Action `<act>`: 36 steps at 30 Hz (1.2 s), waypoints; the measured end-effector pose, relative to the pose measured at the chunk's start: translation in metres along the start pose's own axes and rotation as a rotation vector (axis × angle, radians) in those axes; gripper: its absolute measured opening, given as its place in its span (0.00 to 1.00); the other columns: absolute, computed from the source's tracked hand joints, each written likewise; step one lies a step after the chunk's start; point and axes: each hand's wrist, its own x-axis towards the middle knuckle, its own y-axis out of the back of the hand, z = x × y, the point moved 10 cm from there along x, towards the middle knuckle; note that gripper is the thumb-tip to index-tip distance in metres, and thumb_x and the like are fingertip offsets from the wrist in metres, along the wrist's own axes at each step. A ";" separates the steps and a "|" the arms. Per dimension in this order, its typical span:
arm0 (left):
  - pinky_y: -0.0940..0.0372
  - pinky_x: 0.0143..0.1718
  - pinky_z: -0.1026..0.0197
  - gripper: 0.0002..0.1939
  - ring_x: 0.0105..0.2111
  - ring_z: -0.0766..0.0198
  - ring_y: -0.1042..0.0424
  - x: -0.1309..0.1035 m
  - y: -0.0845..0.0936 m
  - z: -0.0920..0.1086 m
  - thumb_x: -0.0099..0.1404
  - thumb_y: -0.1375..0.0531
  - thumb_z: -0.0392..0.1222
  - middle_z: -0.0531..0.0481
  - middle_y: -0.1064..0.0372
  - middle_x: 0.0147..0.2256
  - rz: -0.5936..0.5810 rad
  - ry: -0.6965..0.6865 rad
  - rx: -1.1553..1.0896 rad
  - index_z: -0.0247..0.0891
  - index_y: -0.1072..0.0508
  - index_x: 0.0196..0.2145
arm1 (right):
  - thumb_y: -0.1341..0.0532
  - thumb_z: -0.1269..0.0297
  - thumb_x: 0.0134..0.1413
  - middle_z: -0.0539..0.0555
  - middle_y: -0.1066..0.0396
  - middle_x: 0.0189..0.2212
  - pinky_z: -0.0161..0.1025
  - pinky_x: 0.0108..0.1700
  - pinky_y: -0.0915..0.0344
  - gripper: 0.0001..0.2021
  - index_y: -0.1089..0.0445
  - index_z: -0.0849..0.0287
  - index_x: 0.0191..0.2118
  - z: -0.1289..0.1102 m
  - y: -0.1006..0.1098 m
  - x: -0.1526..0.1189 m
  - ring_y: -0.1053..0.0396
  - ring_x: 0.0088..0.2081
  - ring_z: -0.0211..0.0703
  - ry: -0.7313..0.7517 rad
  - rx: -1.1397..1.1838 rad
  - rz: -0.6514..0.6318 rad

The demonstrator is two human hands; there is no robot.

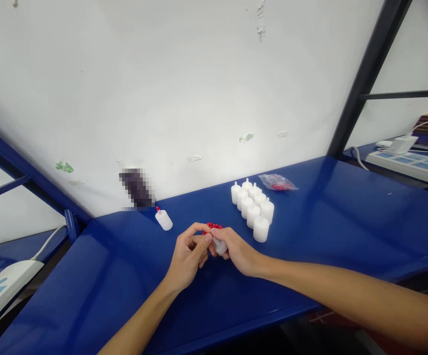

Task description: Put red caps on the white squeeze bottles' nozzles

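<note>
Right hand (pixel 240 250) grasping white bottle (pixel 220 246); left hand (pixel 187 251) at bottle's top, cannot tell whether pinching; red caps (pixel 216 226) just beyond bottle: stray nudge could scatter them.

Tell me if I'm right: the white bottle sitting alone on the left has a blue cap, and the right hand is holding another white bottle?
Almost! The head view shows that the cap on the lone bottle is red, not blue. The right hand is holding another white bottle, as you said.
</note>
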 end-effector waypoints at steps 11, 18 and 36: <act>0.35 0.31 0.66 0.11 0.25 0.69 0.31 0.000 -0.001 0.005 0.67 0.39 0.48 0.54 0.31 0.23 0.009 -0.047 0.017 0.36 0.30 0.37 | 0.55 0.49 0.67 0.47 0.45 0.18 0.37 0.28 0.49 0.27 0.39 0.59 0.21 -0.005 0.000 -0.001 0.48 0.23 0.36 0.064 -0.004 -0.022; 0.33 0.33 0.63 0.08 0.27 0.66 0.28 0.000 -0.001 0.014 0.69 0.40 0.44 0.53 0.31 0.26 -0.022 -0.118 0.106 0.36 0.28 0.39 | 0.54 0.47 0.67 0.47 0.45 0.19 0.36 0.28 0.51 0.28 0.39 0.60 0.21 -0.002 0.001 -0.002 0.48 0.23 0.35 0.033 -0.002 -0.026; 0.36 0.38 0.62 0.05 0.33 0.66 0.35 -0.002 -0.006 0.013 0.66 0.37 0.43 0.53 0.38 0.32 -0.071 -0.128 0.125 0.38 0.26 0.37 | 0.44 0.55 0.63 0.46 0.42 0.26 0.32 0.27 0.47 0.11 0.39 0.58 0.37 -0.005 0.009 -0.005 0.46 0.25 0.33 0.090 0.017 0.078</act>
